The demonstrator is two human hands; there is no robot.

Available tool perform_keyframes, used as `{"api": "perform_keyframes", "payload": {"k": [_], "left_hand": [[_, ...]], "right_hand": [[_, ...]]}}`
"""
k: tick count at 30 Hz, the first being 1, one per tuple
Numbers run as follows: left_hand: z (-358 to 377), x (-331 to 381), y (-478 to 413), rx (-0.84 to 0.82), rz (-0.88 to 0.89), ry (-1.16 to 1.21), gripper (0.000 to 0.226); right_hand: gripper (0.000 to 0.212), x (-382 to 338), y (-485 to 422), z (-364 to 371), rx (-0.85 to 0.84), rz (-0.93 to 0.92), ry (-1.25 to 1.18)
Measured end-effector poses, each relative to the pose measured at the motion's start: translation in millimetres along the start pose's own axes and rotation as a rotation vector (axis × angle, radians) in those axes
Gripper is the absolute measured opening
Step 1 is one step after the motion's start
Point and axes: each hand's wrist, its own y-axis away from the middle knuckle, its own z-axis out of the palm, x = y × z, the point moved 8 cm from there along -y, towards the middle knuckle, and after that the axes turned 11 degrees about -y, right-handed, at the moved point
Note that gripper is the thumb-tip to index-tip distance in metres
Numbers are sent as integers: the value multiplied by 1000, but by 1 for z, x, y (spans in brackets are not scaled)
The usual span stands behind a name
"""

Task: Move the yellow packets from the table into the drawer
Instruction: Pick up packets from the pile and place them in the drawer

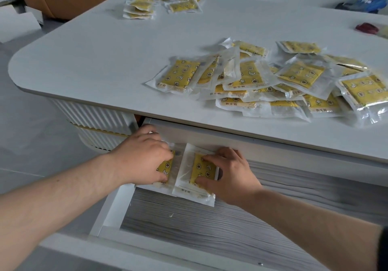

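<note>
the drawer (113, 207) stands pulled out under the table edge, its pale side wall and streaked grey floor showing. at its back left lie two yellow packets side by side. each is a clear plastic sleeve with a yellow insert printed with small stars, moons and flowers.

the left hand (142, 155) sits on the left packet (167, 167), fingers curled over it and the thumb bearing on its lower part, so most of it is hidden. the right hand (228, 174) rests on the right packet (189, 178) with fingers spread and fairly straight, tips and thumb pressing the yellow panel. this packet overlaps the other's edge.

above, on the grey table (94, 61), a loose heap of packets (273, 82) sprawls at the right, many overlapping, some face down. the table edge overhangs the drawer's back.

farther off, near the far edge, lies a small pile (161, 3) of the same packets. at the far right sit a red thing (366, 28) and a blue thing (371, 2), both blurred.
</note>
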Motion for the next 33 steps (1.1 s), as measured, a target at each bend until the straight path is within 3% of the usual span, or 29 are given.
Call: {"api": "perform_keyframes", "payload": {"k": [5, 10, 13, 19, 24, 29, 33], "left_hand": [[-18, -6, 7, -58, -33, 133, 56], [-51, -7, 30, -172, -127, 444, 51], [-80, -5, 47, -130, -158, 631, 40], [-153, -2, 69, 78, -235, 904, 34], [-177, 10, 84, 164, -290, 1046, 26], [-163, 24, 90, 137, -299, 1076, 22], [-151, 27, 80, 109, -306, 1052, 22]], "right_hand": [[48, -10, 7, -20, -79, 12, -23], [31, -32, 31, -53, -234, 29, -74], [30, -51, 54, -81, -257, 8, -74], [23, -91, 93, -138, -127, -32, -64], [11, -92, 121, -165, 21, 29, -229], [15, -64, 149, -164, 246, 106, -497], [16, -45, 144, -157, 241, 115, -447]]}}
